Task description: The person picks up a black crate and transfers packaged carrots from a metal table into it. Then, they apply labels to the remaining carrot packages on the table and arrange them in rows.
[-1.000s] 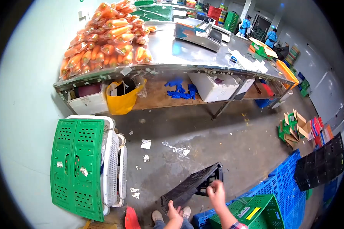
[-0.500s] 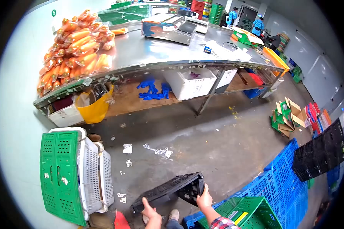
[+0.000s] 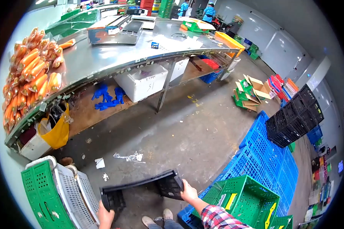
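Note:
I hold a black plastic crate (image 3: 169, 187) low over the floor, above my shoes (image 3: 167, 214). My left hand (image 3: 105, 216) is closed on its left end panel. My right hand (image 3: 189, 193), below a red plaid sleeve, grips the right end near the top. The crate is tilted, with its end panels standing out from a long dark side; its far face is hidden. Close to my right forearm stands a green crate (image 3: 252, 198) with yellow handles, beside blue pallets (image 3: 267, 152). White baskets (image 3: 74, 191) and a green crate (image 3: 46, 194) stand to the left.
A metal table (image 3: 80, 57) bears bagged carrots (image 3: 32, 70) and a scale (image 3: 116, 32). Stacked black crates (image 3: 294, 116) rest on the blue pallets. Cardboard boxes (image 3: 252, 91) lie farther off. Litter (image 3: 130, 157) marks the concrete floor. Two people in blue (image 3: 208, 13) stand at the back.
My view has swung to the right. The black crate has turned so that both end panels now show, and my hands have moved farther apart. The right-hand green crate shows more fully.

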{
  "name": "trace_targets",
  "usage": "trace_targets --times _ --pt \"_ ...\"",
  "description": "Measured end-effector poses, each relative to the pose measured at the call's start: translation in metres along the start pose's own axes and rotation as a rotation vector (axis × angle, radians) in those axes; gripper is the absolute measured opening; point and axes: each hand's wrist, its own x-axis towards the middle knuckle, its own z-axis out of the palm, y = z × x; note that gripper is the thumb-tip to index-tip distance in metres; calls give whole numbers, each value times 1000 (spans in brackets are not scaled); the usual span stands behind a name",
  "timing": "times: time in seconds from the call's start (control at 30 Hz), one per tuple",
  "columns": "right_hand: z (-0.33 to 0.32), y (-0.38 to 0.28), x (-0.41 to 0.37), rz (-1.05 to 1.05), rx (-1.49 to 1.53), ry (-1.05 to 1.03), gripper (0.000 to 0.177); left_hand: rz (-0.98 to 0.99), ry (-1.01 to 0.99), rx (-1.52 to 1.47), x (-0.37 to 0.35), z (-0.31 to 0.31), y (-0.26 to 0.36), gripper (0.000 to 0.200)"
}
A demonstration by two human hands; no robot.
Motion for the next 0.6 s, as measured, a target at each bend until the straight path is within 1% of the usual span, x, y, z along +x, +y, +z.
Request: trace_targets --times 0.03,0.07,0.1,0.13,0.2,0.3,0.37,0.4,0.43,0.53,0.6 --pt "5 1 -6 -33 -7 -9 60 -34 18 -26 -15 12 -27 48" --pt "9 -10 -9 3 -19 4 58 -66 38 -57 -25 23 -42 47" --pt "10 -15 -11 11 -7 18 58 68 30 230 -38 4 -10 65" --pt "13 -20 -16 23 8 24 58 -114 -92 105 -38 -4 5 69" --pt "15 -24 -17 36 5 45 58 -245 -196 89 -42 -20 32 69" --pt "17 -25 -20 69 -2 52 58 -165 -220 100 -34 -9 1 70" --pt "16 -30 -22 92 -12 51 56 -148 -199 54 -32 -1 -12 71" --pt "18 -31 -22 100 -4 64 56 -145 -185 32 -32 -2 -12 71" --pt "20 -33 -23 106 6 76 55 -187 -213 78 -31 -4 -11 73" --pt "23 -34 -25 119 16 88 54 -109 -216 47 -28 0 -21 74" --pt "20 -34 -22 112 23 79 54 -133 -212 77 -30 -4 -13 73"
